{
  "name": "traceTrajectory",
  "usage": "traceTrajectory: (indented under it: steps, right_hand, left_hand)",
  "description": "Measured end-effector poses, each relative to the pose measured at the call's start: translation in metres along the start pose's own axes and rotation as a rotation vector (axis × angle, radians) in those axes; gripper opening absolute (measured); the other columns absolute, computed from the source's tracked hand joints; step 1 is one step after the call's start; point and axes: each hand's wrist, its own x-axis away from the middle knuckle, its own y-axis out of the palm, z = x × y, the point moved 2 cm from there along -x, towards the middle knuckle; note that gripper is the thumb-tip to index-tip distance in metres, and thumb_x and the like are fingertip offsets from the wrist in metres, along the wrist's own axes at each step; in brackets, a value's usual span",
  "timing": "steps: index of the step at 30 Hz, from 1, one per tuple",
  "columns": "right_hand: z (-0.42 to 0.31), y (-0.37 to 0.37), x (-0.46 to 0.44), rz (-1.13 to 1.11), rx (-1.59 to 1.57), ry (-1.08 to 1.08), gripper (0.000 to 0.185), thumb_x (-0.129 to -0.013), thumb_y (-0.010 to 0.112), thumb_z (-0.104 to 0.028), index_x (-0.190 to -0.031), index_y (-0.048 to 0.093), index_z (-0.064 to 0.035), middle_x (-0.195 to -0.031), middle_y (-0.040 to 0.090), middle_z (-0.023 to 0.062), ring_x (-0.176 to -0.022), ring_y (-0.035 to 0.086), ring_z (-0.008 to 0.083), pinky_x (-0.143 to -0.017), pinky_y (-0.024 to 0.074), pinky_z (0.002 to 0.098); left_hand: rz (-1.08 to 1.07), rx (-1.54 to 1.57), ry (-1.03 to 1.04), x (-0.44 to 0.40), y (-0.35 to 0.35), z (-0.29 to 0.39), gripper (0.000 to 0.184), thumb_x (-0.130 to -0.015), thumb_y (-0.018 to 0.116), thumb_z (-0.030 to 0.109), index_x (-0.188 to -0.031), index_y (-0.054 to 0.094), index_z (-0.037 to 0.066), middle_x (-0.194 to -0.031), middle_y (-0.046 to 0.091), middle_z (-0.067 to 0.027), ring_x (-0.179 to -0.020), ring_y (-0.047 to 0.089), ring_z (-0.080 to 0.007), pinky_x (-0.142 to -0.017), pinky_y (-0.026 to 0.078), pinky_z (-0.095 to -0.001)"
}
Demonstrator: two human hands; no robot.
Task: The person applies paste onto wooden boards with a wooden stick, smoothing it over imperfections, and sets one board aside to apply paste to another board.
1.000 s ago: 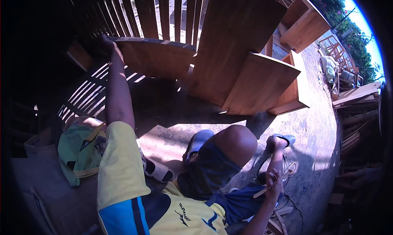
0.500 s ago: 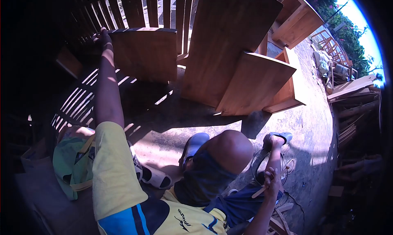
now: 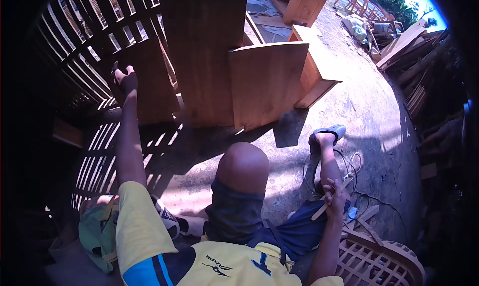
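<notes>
My left hand (image 3: pixel 124 80) is stretched out at the far left with its fingers apart. It is in front of a dark wooden panel (image 3: pixel 147 89) that stands against the slatted wall; whether the fingertips touch it, I cannot tell. My right hand (image 3: pixel 335 198) is closed around a thin, flat wooden stick (image 3: pixel 319 213), held slantwise above my right leg. Pale material shows at the stick's upper end. A taller dark panel (image 3: pixel 204 61) and a smaller brown wooden panel (image 3: pixel 269 84) stand upright beside the first panel.
A slatted wooden wall (image 3: pixel 75 46) is at the upper left. Open wooden drawer-like boxes (image 3: pixel 317 71) stand behind the panels. Scrap wood (image 3: pixel 406 41) is piled at the right. A woven lattice piece (image 3: pixel 374 261) and a loose cord (image 3: pixel 386 203) lie near my right leg. A green bag (image 3: pixel 95 236) is at my left.
My left hand has come off the upper edge of the panel, which now sits darker against the slats. The right hand still holds the stick, now more fully in view. My view has turned rightward and down.
</notes>
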Motion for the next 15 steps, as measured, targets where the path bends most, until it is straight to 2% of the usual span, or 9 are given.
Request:
traceTrajectory:
  steps: [1,3,4,5,7,9,10,12,15]
  right_hand:
    - [0.001,-0.001,0.001,0.008,-0.020,0.005,0.042,-0.106,0.065,-0.039,-0.119,0.070,0.0011,-0.085,0.072,0.0086,-0.047,0.047,0.0049,-0.042,0.0333,0.0190]
    - [0.010,-0.006,-0.003,-0.013,-0.076,0.009,0.044,-0.106,0.065,-0.039,-0.119,0.070,0.0022,-0.087,0.073,0.0087,-0.048,0.048,0.0045,-0.042,0.0332,0.0190]
    - [0.014,-0.007,-0.005,0.007,-0.101,0.017,0.044,-0.106,0.065,-0.039,-0.119,0.070,0.0022,-0.087,0.073,0.0087,-0.048,0.048,0.0045,-0.042,0.0332,0.0190]
    - [0.018,-0.005,-0.005,-0.018,-0.123,0.029,0.044,-0.106,0.065,-0.040,-0.119,0.070,0.0023,-0.087,0.073,0.0086,-0.048,0.048,0.0044,-0.042,0.0330,0.0190]
    - [0.024,0.000,-0.005,-0.068,-0.178,0.046,0.045,-0.107,0.064,-0.040,-0.120,0.070,0.0030,-0.088,0.074,0.0087,-0.048,0.050,0.0044,-0.042,0.0326,0.0188]
    - [0.032,0.005,-0.009,-0.080,-0.209,0.050,0.046,-0.107,0.064,-0.041,-0.119,0.070,0.0027,-0.087,0.075,0.0082,-0.048,0.050,0.0039,-0.041,0.0326,0.0182]
    - [0.036,0.007,-0.011,-0.105,-0.218,0.049,0.046,-0.107,0.063,-0.041,-0.119,0.071,0.0024,-0.087,0.075,0.0076,-0.047,0.051,0.0034,-0.040,0.0326,0.0177]
    - [0.046,0.012,-0.012,-0.145,-0.222,0.033,0.047,-0.108,0.062,-0.042,-0.119,0.070,0.0029,-0.087,0.075,0.0078,-0.046,0.050,0.0036,-0.040,0.0327,0.0173]
    - [0.054,0.020,0.002,-0.201,-0.025,-0.066,0.043,-0.110,0.057,-0.036,-0.120,0.071,0.0036,-0.089,0.076,0.0099,-0.051,0.050,0.0035,-0.044,0.0348,0.0196]
  left_hand:
    - [-0.058,0.129,-0.001,0.019,-0.006,0.035,0.053,-0.096,0.069,0.025,-0.145,0.057,0.007,-0.144,0.058,-0.0232,-0.139,0.053,-0.0397,-0.114,0.045,-0.0484]
    - [-0.050,0.287,0.293,0.049,-0.017,0.112,0.041,-0.098,0.064,0.013,-0.139,0.062,0.007,-0.141,0.062,-0.0194,-0.131,0.060,-0.0377,-0.113,0.047,-0.0458]
    - [-0.010,0.290,0.617,0.058,-0.011,0.137,0.038,-0.098,0.064,0.013,-0.135,0.065,0.006,-0.137,0.064,-0.0177,-0.130,0.061,-0.0362,-0.111,0.048,-0.0450]
    - [-0.156,0.405,0.601,0.077,-0.008,0.175,0.037,-0.098,0.064,0.013,-0.134,0.065,0.005,-0.136,0.066,-0.0172,-0.130,0.062,-0.0349,-0.111,0.049,-0.0449]
    - [-0.484,0.513,0.737,0.110,-0.011,0.253,0.038,-0.096,0.065,0.012,-0.133,0.065,0.006,-0.138,0.064,-0.0179,-0.129,0.062,-0.0365,-0.112,0.049,-0.0445]
    - [-0.703,0.443,0.900,0.137,0.011,0.308,0.045,-0.096,0.067,0.017,-0.140,0.060,0.009,-0.144,0.060,-0.0159,-0.134,0.058,-0.0369,-0.113,0.049,-0.0456]
    - [-0.714,0.343,1.056,0.146,0.038,0.324,0.053,-0.097,0.067,0.023,-0.146,0.054,0.009,-0.146,0.058,-0.0165,-0.137,0.054,-0.0363,-0.116,0.045,-0.0458]
    - [-0.744,0.115,1.156,0.165,0.094,0.349,0.060,-0.098,0.067,0.030,-0.151,0.050,0.006,-0.147,0.057,-0.0186,-0.139,0.053,-0.0358,-0.118,0.043,-0.0460]
    - [-0.771,-0.200,1.291,0.188,0.151,0.369,0.070,-0.099,0.067,0.037,-0.154,0.045,0.000,-0.146,0.058,-0.0223,-0.138,0.055,-0.0344,-0.113,0.046,-0.0466]
